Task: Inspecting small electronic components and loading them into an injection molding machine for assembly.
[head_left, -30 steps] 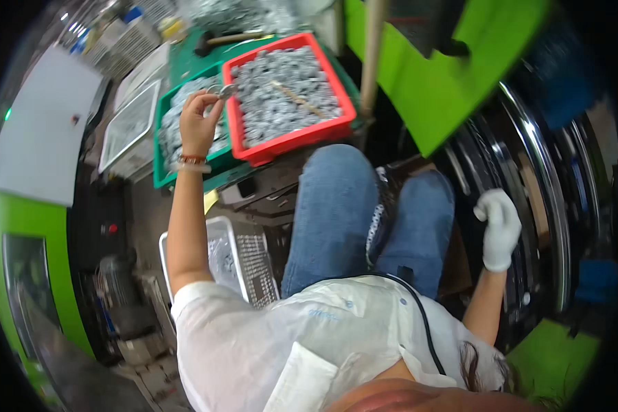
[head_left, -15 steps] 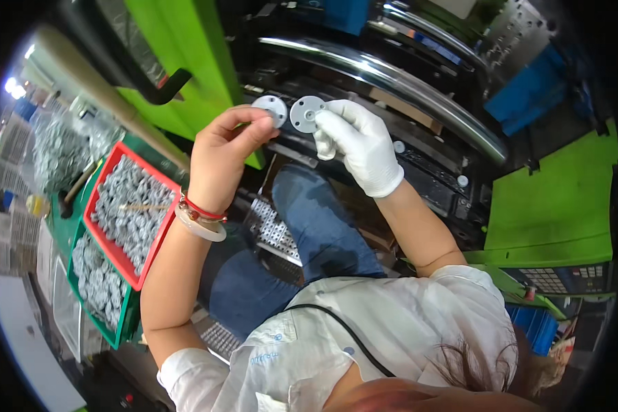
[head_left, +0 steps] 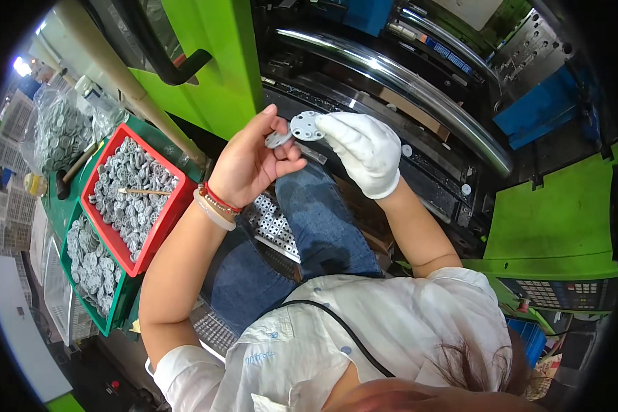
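Note:
My bare left hand (head_left: pixel 248 165) holds a grey round disc (head_left: pixel 277 140) between its fingers, tilted so that it shows narrow. In a white glove, my right hand (head_left: pixel 365 152) pinches a second grey disc (head_left: pixel 304 126) at its right edge; several small holes show in that disc's face. The two discs are close together above my knee, the right one slightly higher. Whether they touch I cannot tell.
At the left stand a red bin (head_left: pixel 132 268) and a green bin (head_left: pixel 107 323), both full of grey parts; a thin stick lies in the red one. A green machine frame (head_left: pixel 220 75) rises ahead. A shiny metal bar (head_left: pixel 384 69) crosses behind my hands.
My left hand has turned its palm up and its disc has tipped over. The right hand's disc has turned and now sits closer to the left one. The view has shifted slightly.

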A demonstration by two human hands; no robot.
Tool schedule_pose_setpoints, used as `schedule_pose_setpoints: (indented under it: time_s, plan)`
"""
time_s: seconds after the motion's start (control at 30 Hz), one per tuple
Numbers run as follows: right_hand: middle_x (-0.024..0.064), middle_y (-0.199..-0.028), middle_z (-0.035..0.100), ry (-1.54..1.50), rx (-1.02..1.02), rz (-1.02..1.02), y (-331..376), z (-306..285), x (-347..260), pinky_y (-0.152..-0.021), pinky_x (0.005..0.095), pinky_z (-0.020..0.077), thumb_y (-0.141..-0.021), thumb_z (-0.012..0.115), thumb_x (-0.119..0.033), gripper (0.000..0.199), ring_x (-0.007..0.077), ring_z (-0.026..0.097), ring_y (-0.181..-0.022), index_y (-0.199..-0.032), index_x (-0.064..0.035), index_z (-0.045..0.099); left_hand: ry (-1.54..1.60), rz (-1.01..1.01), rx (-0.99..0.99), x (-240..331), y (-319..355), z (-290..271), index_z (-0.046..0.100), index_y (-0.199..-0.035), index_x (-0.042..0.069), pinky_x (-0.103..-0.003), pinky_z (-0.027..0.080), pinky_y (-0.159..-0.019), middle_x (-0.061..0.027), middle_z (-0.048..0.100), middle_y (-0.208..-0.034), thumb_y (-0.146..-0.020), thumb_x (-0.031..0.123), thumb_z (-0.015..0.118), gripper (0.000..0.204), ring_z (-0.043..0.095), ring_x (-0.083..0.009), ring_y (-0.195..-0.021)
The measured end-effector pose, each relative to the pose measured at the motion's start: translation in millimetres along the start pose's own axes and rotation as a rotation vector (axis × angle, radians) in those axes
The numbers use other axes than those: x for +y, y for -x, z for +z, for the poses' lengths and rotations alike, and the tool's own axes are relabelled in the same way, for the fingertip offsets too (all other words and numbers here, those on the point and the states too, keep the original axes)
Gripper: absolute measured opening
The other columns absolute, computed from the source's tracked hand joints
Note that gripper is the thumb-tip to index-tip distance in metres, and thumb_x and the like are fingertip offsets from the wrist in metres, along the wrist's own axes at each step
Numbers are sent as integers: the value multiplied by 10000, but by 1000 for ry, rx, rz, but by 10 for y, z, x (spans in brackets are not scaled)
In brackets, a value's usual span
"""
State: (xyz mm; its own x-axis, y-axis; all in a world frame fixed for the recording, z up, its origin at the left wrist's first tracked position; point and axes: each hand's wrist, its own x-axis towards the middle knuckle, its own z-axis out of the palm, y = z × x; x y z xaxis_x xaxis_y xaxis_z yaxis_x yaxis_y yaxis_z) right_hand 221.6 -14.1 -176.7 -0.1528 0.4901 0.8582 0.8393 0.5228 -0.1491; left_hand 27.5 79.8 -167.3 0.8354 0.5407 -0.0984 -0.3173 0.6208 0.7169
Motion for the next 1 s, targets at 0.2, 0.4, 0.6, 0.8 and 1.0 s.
schedule_pose_setpoints:
  time_s: [0.2,0.4,0.6,0.8,1.0]
  plan:
    - [44,-969,651,142,5,-135,-34,26,24,-677,340,533,-692,710,-51,406,241,652,-813,-1091,-120,690,-292,54,39,-123,13,58,585,-959,46,-275,577,-667,-24,588,-773,-986,273,553,231,585,-94,-663]
    - [125,-1253,582,-890,-147,516,-73,29,-29,-1006,310,429,-977,569,-228,501,194,556,-1160,-1394,7,422,-356,132,20,-132,14,48,588,-974,51,-276,544,-722,-6,585,-800,-984,267,560,218,566,-84,-677]
    - [94,-1209,593,-1169,-419,642,-220,-104,38,-983,322,448,-947,619,-197,481,167,564,-1119,-1356,5,469,-263,13,-125,-111,44,45,569,-969,58,-291,541,-743,-3,548,-776,-997,288,528,236,541,-84,-682]
    - [78,-1140,623,-1097,-432,704,-251,-103,32,-919,311,503,-867,691,-80,454,155,621,-1014,-1281,-3,522,-245,-14,-97,-145,12,30,563,-972,62,-293,542,-753,-5,539,-783,-1001,320,514,264,529,-89,-683]
    - [37,-1001,633,-837,-216,523,-301,-261,695,-862,282,511,-852,690,-108,286,123,615,-940,-1100,-21,578,-303,-16,24,-195,-63,94,582,-1026,30,-295,528,-743,-1,560,-796,-1013,268,497,253,549,-91,-695]
